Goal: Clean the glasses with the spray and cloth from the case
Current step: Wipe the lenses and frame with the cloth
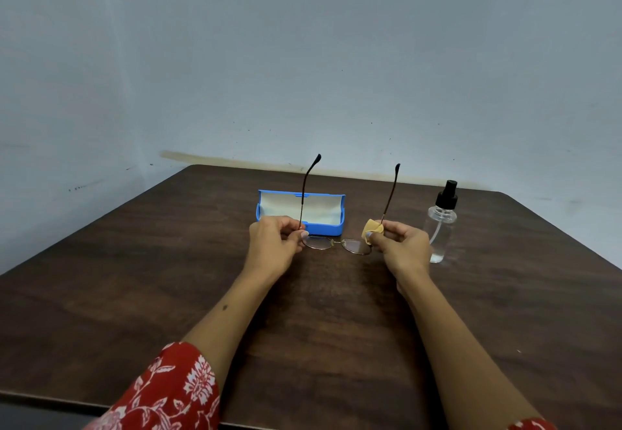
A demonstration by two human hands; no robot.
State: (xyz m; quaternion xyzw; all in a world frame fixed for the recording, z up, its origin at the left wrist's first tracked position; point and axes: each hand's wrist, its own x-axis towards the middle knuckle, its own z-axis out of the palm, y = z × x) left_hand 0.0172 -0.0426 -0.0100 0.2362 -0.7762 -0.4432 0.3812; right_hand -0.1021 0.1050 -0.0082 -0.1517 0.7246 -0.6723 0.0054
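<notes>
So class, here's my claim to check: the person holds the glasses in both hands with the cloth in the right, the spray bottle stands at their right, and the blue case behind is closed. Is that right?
One detail is wrong. In the head view the blue case lies open, its pale lining showing, not closed. The rest stands: both hands hold the glasses, the cloth is in the right hand, and the spray bottle stands at their right.

case (324,227) – blue | cloth (372,227) – tan | sleeve (168,396) – red-white floral

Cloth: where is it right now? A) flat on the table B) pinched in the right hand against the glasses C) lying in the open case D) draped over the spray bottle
B: the tan cloth is bunched in the right hand at the right end of the glasses; the left hand holds the other end.
</notes>
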